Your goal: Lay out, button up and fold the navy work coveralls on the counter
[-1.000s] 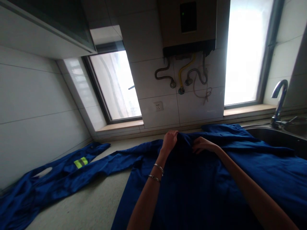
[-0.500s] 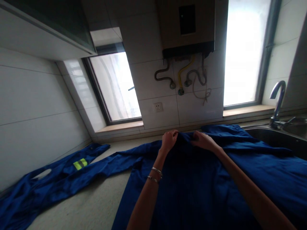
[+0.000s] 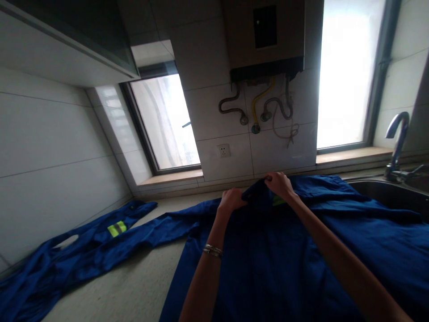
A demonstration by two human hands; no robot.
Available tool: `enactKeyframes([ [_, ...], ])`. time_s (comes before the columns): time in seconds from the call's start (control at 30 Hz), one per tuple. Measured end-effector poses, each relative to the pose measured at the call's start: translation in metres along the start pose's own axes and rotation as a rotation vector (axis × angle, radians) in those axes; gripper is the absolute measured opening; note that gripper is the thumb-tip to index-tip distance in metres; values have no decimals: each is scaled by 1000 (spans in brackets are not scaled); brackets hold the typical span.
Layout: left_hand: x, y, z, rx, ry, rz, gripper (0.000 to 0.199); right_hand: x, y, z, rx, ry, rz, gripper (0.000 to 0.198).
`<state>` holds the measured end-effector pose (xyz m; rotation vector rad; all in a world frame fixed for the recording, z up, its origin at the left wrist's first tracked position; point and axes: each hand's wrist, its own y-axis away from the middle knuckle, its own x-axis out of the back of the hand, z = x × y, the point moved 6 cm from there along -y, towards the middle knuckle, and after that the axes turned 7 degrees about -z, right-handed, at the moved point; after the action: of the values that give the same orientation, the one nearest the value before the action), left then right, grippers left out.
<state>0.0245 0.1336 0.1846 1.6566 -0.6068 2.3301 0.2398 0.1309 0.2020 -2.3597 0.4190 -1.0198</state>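
A dark blue work jacket [image 3: 268, 259] lies spread over the counter, and a long part of it stretches out to the left. On that left part is a yellow-green and grey reflective strip [image 3: 117, 229]. My left hand [image 3: 231, 199], with bracelets at the wrist, is closed on the jacket's far upper edge. A little higher and to the right, my right hand [image 3: 280, 185] pinches the same edge, and cloth is raised between the two hands. Below my right hand shows a small yellow-green patch [image 3: 278, 200]. The fingertips are partly hidden by cloth.
A sink [image 3: 372, 188] with a chrome faucet [image 3: 397, 138] is at the right, the blue cloth reaching its rim. The pale counter [image 3: 124, 281] shows at lower left. A water heater [image 3: 264, 40] with pipes hangs on the tiled wall above a socket [image 3: 224, 150].
My right hand has risen slightly, lifting the jacket's edge, and my left hand has shifted left and down. The yellow-green patch beneath my right hand has come into sight.
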Motion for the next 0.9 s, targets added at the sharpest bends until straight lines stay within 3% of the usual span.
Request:
enactKeyframes([
  [0.1,3,-1,-18,74,-64,-26,13,2,-6,-3,19,-22,-32,17],
  [0.23,11,-5,-38,64,-66,1,12,-8,7,-45,157,-21,-176,22],
  [0.33,16,-10,-47,54,40,106,16,-35,32,-86,324,35,-422,14],
  [0.43,17,-14,-51,60,230,220,19,-73,57,-100,372,191,-642,14],
  [0.6,11,-19,-53,94,552,269,18,-123,72,-82,357,325,-629,37],
  [0.7,13,-19,-54,104,685,304,16,-141,72,-66,310,368,-628,36],
  [0.8,22,-14,-54,124,696,403,17,-146,71,-60,279,384,-615,29],
  [0.9,34,-7,-54,152,577,568,19,-146,70,-59,247,341,-592,28],
])
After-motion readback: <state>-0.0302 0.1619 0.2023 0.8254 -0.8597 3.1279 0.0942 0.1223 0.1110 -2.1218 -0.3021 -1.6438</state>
